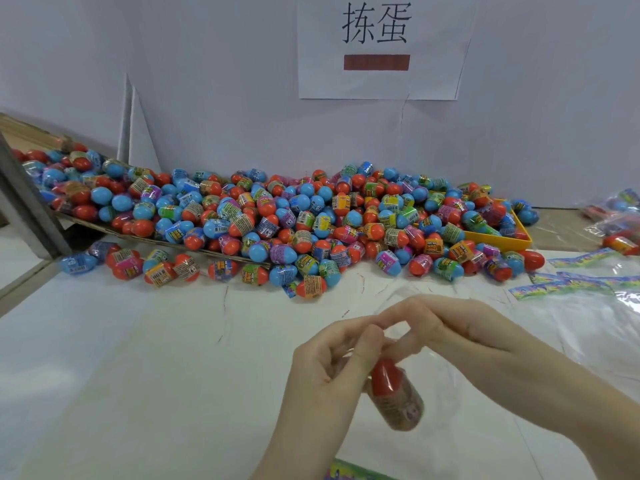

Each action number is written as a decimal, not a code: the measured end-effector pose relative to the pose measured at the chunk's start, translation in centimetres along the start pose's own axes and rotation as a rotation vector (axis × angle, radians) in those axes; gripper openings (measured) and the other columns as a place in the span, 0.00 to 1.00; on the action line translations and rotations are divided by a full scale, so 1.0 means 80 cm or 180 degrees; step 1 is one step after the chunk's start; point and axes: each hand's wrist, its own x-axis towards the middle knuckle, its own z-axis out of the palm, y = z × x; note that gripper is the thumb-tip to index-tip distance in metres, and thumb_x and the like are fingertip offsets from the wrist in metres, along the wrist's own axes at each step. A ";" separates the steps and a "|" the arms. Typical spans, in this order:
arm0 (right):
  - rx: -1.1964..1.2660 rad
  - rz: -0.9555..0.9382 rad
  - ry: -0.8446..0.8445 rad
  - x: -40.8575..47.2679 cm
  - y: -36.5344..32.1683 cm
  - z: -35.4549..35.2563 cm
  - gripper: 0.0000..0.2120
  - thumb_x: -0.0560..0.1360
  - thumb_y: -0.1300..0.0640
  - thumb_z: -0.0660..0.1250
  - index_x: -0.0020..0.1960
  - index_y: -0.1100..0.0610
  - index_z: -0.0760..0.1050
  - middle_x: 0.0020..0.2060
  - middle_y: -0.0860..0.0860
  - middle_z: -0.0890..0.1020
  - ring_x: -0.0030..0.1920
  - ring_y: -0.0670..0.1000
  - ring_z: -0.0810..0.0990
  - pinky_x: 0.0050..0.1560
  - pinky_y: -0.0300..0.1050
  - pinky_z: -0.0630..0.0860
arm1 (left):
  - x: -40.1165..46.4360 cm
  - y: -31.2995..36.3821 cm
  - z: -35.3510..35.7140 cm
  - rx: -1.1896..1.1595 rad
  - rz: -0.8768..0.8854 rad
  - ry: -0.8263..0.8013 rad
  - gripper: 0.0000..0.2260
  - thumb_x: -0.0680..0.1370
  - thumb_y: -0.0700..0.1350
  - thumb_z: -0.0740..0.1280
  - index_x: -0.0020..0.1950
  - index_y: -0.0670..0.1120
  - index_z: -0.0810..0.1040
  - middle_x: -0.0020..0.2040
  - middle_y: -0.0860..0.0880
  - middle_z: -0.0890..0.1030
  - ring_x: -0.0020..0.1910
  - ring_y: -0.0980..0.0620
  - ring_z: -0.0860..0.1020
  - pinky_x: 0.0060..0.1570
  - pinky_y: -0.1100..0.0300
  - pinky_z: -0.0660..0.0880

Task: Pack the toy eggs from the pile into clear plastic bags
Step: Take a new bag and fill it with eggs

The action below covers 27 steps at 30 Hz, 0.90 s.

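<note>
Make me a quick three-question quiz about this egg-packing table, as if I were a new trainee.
1. True or false: both hands are pinching the mouth of a clear bag that has an egg inside.
2. What colour is the tray partly buried at the right edge of the pile? A yellow, B green, C black.
3. Fill in: the egg in the bag shows a ___ end towards the hands.

Key
1. True. The left hand and right hand meet at the bag's top, fingertips pinching it.
2. A.
3. Red (orange-red); the lower part is blurred behind a label.
</note>
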 end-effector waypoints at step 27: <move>-0.1293 -0.0305 0.0122 0.009 0.010 0.004 0.25 0.66 0.43 0.72 0.54 0.30 0.62 0.49 0.27 0.75 0.57 0.28 0.65 0.54 0.30 0.51 | 0.001 -0.020 -0.008 0.0493 0.0025 0.0081 0.29 0.48 0.42 0.77 0.47 0.56 0.77 0.46 0.56 0.83 0.41 0.54 0.82 0.36 0.67 0.76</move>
